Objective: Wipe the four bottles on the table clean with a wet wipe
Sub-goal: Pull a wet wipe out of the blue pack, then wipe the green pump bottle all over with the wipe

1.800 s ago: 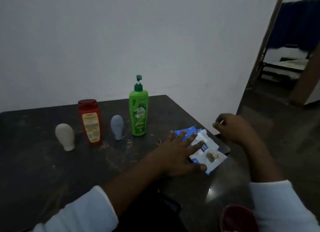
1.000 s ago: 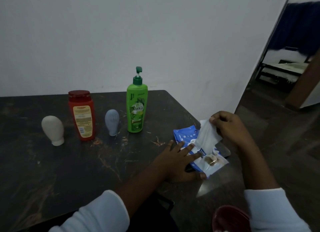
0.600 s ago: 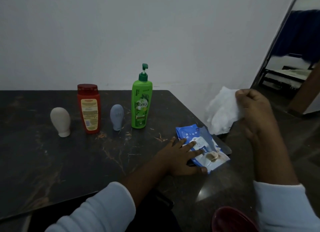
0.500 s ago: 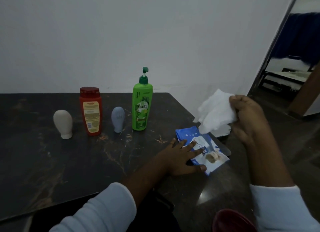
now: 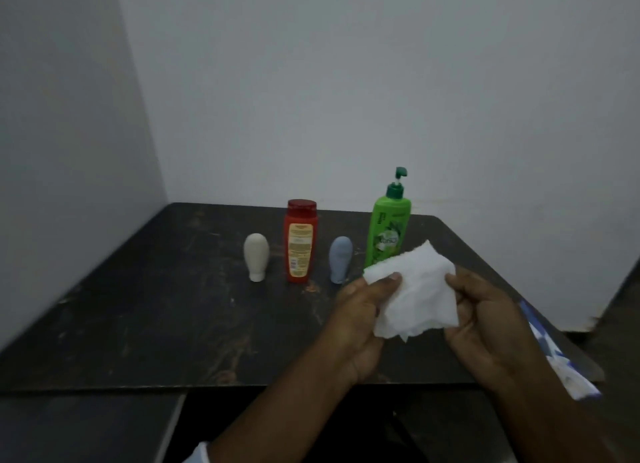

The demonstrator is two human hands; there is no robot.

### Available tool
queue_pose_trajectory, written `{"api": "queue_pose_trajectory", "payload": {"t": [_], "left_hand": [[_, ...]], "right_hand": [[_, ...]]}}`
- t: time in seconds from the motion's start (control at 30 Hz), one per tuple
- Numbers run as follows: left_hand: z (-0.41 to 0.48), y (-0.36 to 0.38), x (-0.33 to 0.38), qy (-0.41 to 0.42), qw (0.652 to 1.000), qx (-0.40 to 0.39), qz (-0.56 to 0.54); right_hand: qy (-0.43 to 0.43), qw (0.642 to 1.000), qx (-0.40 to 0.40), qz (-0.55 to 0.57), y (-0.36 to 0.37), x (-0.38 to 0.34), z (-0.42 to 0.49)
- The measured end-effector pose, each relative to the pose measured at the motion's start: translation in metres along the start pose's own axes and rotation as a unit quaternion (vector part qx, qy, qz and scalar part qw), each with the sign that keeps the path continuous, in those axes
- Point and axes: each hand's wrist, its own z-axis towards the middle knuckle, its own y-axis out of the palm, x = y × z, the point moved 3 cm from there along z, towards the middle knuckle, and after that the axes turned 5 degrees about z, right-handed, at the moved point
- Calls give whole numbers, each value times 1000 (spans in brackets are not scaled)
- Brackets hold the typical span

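Four bottles stand in a row on the dark table (image 5: 166, 317): a small beige upside-down tube (image 5: 256, 256), a red bottle (image 5: 300, 241), a small blue-grey tube (image 5: 340, 259) and a tall green pump bottle (image 5: 390, 225). A white wet wipe (image 5: 419, 294) is spread between both hands, just in front of the green bottle and covering its lower part. My left hand (image 5: 360, 320) pinches the wipe's left edge with the thumb. My right hand (image 5: 488, 320) grips its right edge.
The blue and white wipes pack (image 5: 557, 355) lies at the table's right edge, behind my right forearm. White walls close the corner at the back and left. A darker lower surface (image 5: 86, 424) sits in front of the table's near edge.
My left hand left the wipes pack and took hold of the wipe that my right hand pulled out. Both hands now hold it in front of the green bottle. The view swung left.
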Motion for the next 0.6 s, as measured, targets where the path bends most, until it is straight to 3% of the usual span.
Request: {"api": "queue_pose_trajectory", "payload": {"t": [0.27,0.47,0.6], "left_hand": [[-20,-35,25,-9,994,65,87],[-25,-41,25,-74,992,-33,94],[-32,-47,37,25,982,-53,181]], "right_hand": [[120,992,-35,26,-1,37,-18],[87,995,-31,-40,-13,36,-12],[22,988,-84,-126,-17,26,-12]]}}
